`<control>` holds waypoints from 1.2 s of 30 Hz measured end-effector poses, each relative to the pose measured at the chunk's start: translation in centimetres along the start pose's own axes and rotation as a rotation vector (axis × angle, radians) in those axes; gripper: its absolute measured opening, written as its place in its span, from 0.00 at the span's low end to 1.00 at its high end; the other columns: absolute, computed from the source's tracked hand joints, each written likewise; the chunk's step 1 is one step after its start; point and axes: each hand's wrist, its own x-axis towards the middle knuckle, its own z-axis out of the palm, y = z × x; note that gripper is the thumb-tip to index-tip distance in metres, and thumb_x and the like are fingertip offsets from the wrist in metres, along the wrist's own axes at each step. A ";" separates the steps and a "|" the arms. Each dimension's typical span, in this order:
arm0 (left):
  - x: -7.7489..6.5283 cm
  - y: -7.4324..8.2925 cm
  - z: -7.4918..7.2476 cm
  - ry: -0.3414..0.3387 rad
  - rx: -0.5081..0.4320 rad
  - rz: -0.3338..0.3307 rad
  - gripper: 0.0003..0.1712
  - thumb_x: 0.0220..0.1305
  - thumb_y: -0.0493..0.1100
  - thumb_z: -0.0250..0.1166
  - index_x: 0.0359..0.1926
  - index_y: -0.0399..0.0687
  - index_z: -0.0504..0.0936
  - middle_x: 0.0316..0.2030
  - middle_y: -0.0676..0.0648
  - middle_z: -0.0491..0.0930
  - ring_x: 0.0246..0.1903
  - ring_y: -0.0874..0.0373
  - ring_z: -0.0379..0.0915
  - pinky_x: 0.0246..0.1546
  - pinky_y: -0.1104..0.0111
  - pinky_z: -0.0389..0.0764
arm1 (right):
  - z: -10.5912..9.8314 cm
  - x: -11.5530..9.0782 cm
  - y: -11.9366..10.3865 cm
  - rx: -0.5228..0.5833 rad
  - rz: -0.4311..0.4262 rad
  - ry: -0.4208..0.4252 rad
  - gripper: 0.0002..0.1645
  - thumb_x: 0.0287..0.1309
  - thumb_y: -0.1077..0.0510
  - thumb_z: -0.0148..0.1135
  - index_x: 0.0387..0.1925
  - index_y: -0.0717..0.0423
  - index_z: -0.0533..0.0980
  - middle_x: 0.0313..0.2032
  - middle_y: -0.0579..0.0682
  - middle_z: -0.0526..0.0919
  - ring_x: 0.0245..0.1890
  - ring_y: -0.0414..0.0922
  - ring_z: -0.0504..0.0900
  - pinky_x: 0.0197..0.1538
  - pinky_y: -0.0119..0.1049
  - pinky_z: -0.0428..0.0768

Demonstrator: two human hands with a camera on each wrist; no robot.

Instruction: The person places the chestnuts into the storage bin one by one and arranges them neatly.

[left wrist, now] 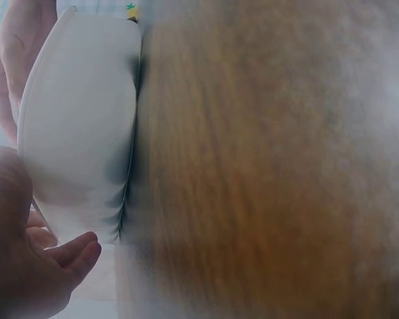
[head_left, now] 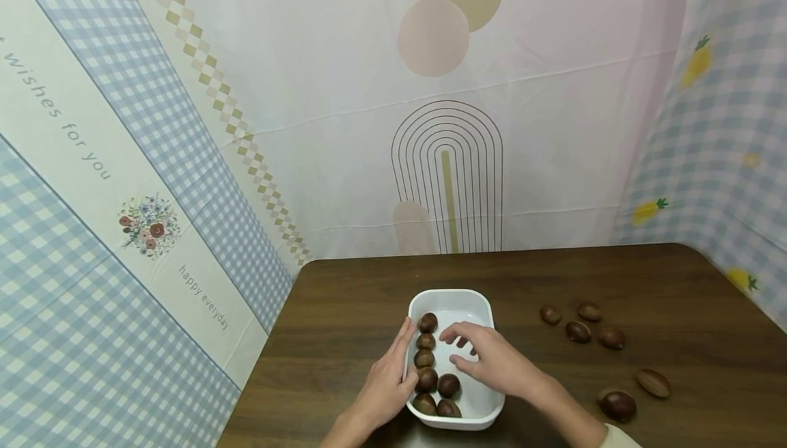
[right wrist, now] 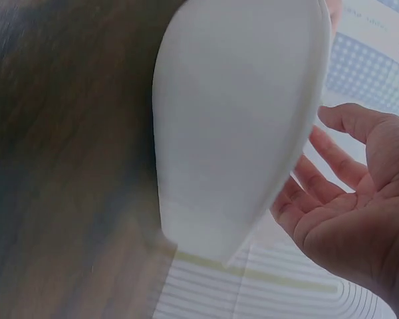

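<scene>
A white rectangular dish (head_left: 486, 403) sits on the table. Several glossy brown chestnuts (head_left: 428, 323) lie in it, in a line along its left wall, with a couple more beside them at the near end. My left hand (head_left: 384, 376) holds the dish by its left side: the thumb is at the rim and the fingers lie along the outer wall. Over the inside of the dish hovers my right hand (head_left: 494, 359), thumb and fingers apart and loosely bent, with nothing between them. In the right wrist view the dish's outer wall (right wrist: 233, 119) hides part of the fingers.
To the right of the dish, several loose chestnuts (head_left: 578, 331) lie on the dark wooden table (head_left: 344, 304), two of them nearer the front. A patterned cloth (head_left: 344, 161) hangs behind the table's back edge, with checked cloth on both sides.
</scene>
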 end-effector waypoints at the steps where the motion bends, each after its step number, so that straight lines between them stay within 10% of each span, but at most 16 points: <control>1: 0.0 0.0 0.0 0.001 0.000 0.000 0.46 0.63 0.36 0.59 0.83 0.41 0.59 0.83 0.43 0.56 0.73 0.45 0.67 0.65 0.47 0.76 | -0.3 0.0 0.1 -0.001 0.008 0.012 0.16 0.65 0.65 0.70 0.53 0.57 0.82 0.48 0.48 0.87 0.44 0.42 0.84 0.45 0.44 0.86; 36: 0.1 0.2 0.0 0.008 0.025 0.019 0.45 0.61 0.34 0.59 0.81 0.38 0.60 0.82 0.39 0.57 0.74 0.44 0.66 0.66 0.47 0.75 | -11.1 -7.5 8.1 -0.067 0.420 0.263 0.19 0.70 0.62 0.68 0.59 0.63 0.79 0.53 0.62 0.86 0.45 0.53 0.86 0.39 0.33 0.82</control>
